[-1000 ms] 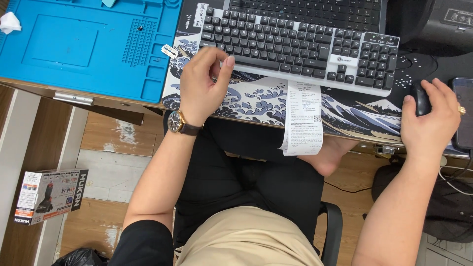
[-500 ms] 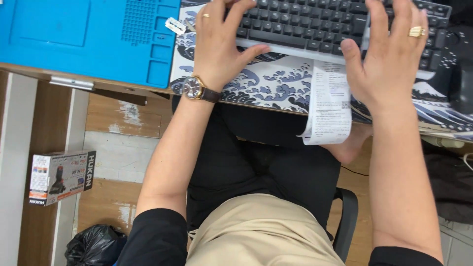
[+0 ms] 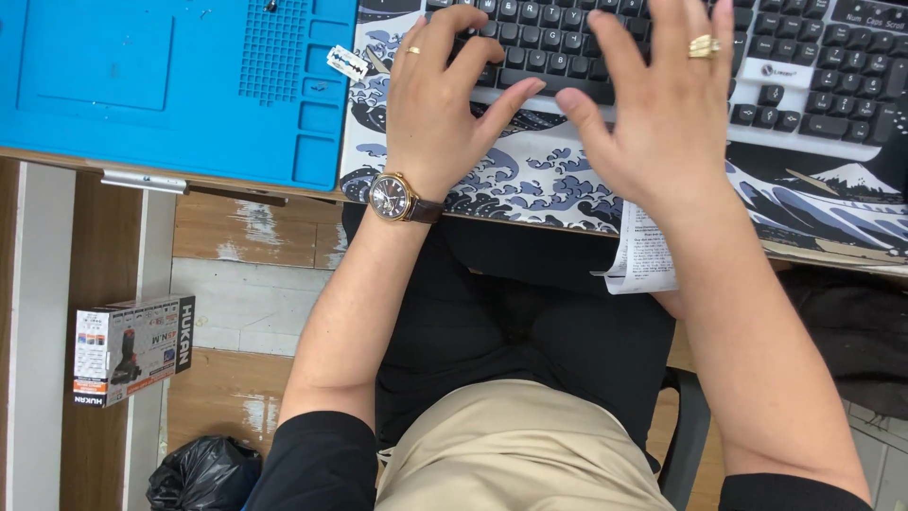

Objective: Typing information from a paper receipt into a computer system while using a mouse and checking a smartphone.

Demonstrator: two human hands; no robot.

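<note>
Both hands on the keyboard (image 3: 662,47), which lies at the far edge of the wave-print mat (image 3: 530,180) on the tabletop; left hand (image 3: 445,104) has its grip wide, fingers spread over the dark keys, holding nothing, a watch (image 3: 392,197) on the wrist. Right hand (image 3: 662,114) likewise wide and empty, fingers splayed on the keys, a gold ring (image 3: 702,45) on one finger. A paper slip (image 3: 643,255) hangs off the tabletop edge under the right wrist; a blue mat (image 3: 170,85) lies left, a razor blade (image 3: 347,62) at its edge.
</note>
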